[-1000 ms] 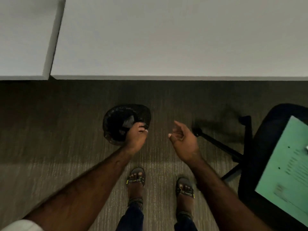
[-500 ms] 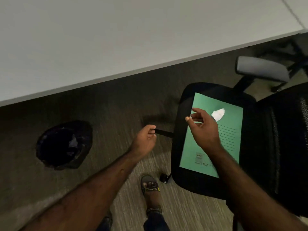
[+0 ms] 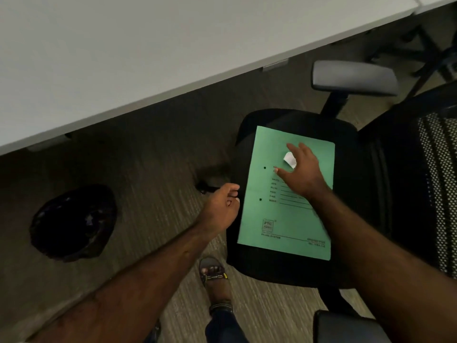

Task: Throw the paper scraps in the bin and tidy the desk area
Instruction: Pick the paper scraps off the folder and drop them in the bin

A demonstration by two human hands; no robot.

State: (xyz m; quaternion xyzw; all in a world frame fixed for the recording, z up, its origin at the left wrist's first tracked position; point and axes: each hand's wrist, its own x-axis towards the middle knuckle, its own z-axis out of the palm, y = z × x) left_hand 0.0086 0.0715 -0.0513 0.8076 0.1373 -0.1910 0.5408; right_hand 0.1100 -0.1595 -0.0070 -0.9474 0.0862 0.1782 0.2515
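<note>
The white desk (image 3: 153,53) fills the top of my view, its edge running slantwise above the dim carpet (image 3: 158,154). To my right stands a black office chair (image 3: 291,268), and a green folder (image 3: 279,219) lies flat on its seat. The black bin (image 3: 71,224) sits on the carpet at my left, well apart from the chair, with some pale scraps inside. My right hand (image 3: 301,169) is over the folder, fingers spread around a white paper scrap (image 3: 289,159) lying on it; I cannot tell whether I touch it. My left hand (image 3: 222,206) hangs beside the seat's edge, fingers loosely curled, empty.
</note>
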